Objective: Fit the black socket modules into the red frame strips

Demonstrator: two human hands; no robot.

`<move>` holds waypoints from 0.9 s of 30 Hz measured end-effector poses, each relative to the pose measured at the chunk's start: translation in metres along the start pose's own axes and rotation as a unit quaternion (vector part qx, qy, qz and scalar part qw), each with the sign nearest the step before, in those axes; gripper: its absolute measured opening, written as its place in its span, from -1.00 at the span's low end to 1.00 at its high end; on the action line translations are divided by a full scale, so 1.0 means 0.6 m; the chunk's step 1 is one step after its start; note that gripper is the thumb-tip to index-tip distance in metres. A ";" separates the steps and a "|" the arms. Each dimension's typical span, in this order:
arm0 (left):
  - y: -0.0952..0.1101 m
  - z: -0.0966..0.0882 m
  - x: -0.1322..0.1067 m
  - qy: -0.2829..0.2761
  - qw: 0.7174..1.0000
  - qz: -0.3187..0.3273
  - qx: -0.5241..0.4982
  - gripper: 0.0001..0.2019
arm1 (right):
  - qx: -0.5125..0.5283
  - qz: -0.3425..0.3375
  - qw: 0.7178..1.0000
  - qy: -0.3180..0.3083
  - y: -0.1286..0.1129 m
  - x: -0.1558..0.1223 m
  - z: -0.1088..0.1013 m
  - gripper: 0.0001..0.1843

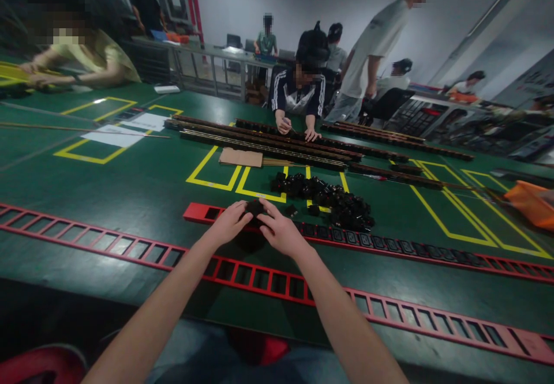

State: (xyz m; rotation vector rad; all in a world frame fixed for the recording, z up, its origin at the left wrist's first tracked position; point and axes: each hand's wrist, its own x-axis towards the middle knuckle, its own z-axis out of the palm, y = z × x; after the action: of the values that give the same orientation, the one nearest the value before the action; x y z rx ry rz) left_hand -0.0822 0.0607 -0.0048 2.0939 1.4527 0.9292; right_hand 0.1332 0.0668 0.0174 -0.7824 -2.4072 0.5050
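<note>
My left hand (229, 222) and my right hand (279, 231) meet over the near red strip, their fingers closed round a small black plastic socket (254, 207). Below them runs the red slotted strip (199, 211), its left end bare and a row of black sockets (372, 241) seated in its slots to the right. The fingers partly hide the held piece and the strip beneath it. Just beyond my right hand lies a heap of loose black sockets (348, 205), with a few single ones beside it.
A second red slotted frame (259, 278) runs along the table's near edge, under my forearms. Long dark rails (268, 145), a piece of cardboard (240, 157) and paper sheets (113, 135) lie farther back. Across the table a co-worker (298, 93) leans over the rails; another person (95, 55) sits left.
</note>
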 end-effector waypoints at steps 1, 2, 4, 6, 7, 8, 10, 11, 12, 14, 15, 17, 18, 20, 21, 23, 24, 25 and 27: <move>0.000 -0.001 0.000 0.000 1.000 0.003 -0.004 -0.72 | 0.004 0.002 1.000 -0.001 0.000 0.000 -0.001 -0.63; 0.001 -0.001 0.000 0.001 1.000 0.005 -0.008 -0.72 | 0.008 0.004 1.000 -0.001 0.000 0.000 -0.003 -0.65; 0.002 -0.001 0.000 0.005 1.000 0.004 -0.014 -0.70 | 0.019 0.007 1.000 0.004 0.000 0.000 -0.006 -0.69; 0.002 0.000 0.000 0.011 1.000 0.001 -0.018 -0.66 | 0.028 0.009 1.000 0.008 0.000 0.001 -0.008 -0.72; 0.001 0.001 0.000 0.015 1.000 0.001 -0.020 -0.64 | 0.032 0.009 0.999 0.009 0.000 0.001 -0.008 -0.73; 0.001 0.002 0.000 0.019 1.000 0.002 -0.023 -0.61 | 0.034 0.007 0.999 0.010 0.000 0.001 -0.008 -0.73; -0.001 0.004 0.000 0.025 0.999 0.006 -0.028 -0.58 | 0.036 0.005 0.999 0.011 0.001 0.001 -0.009 -0.73; -0.001 0.005 0.000 0.027 0.999 0.006 -0.030 -0.58 | 0.036 0.005 0.999 0.012 0.001 0.001 -0.008 -0.73; -0.002 0.005 0.000 0.029 0.999 0.007 -0.031 -0.57 | 0.037 0.006 0.999 0.013 0.002 0.001 -0.008 -0.72; -0.003 0.005 0.000 0.032 0.999 0.006 -0.031 -0.56 | 0.039 0.009 0.999 0.017 0.003 0.001 -0.007 -0.72; -0.004 0.005 0.000 0.034 0.999 0.005 -0.031 -0.56 | 0.041 0.009 0.999 0.019 0.004 0.001 -0.006 -0.72; -0.005 0.004 0.000 0.038 0.999 0.005 -0.035 -0.53 | 0.047 0.004 0.999 0.022 0.004 0.002 -0.004 -0.72; -0.006 0.004 0.000 0.039 0.998 0.007 -0.038 -0.51 | 0.049 0.001 0.999 0.023 0.004 0.002 -0.003 -0.72; -0.006 0.004 0.000 0.040 0.998 0.014 -0.047 -0.47 | 0.052 -0.006 0.998 0.021 0.004 0.001 -0.002 -0.71; -0.006 0.004 0.000 0.039 0.998 0.021 -0.051 -0.45 | 0.053 -0.008 0.998 0.019 0.004 0.001 -0.001 -0.70; -0.004 0.004 0.000 0.033 0.997 0.034 -0.056 -0.41 | 0.055 -0.013 0.998 0.014 0.003 0.001 -0.001 -0.69; -0.002 0.003 -0.001 0.028 0.997 0.039 -0.057 -0.39 | 0.056 -0.015 0.998 0.013 0.004 0.001 0.000 -0.68; 0.000 0.003 -0.001 0.023 0.997 0.043 -0.058 -0.38 | 0.058 -0.018 0.998 0.012 0.004 0.001 0.001 -0.66; 0.006 0.001 -0.002 0.017 0.997 0.046 -0.058 -0.36 | 0.061 -0.019 0.998 0.012 0.005 0.001 0.002 -0.63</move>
State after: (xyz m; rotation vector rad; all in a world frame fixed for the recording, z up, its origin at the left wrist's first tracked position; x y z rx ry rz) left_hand -0.0800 0.0583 -0.0032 2.0830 1.2956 1.0642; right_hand 0.1332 0.0694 0.0153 -0.6838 -2.3396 0.6167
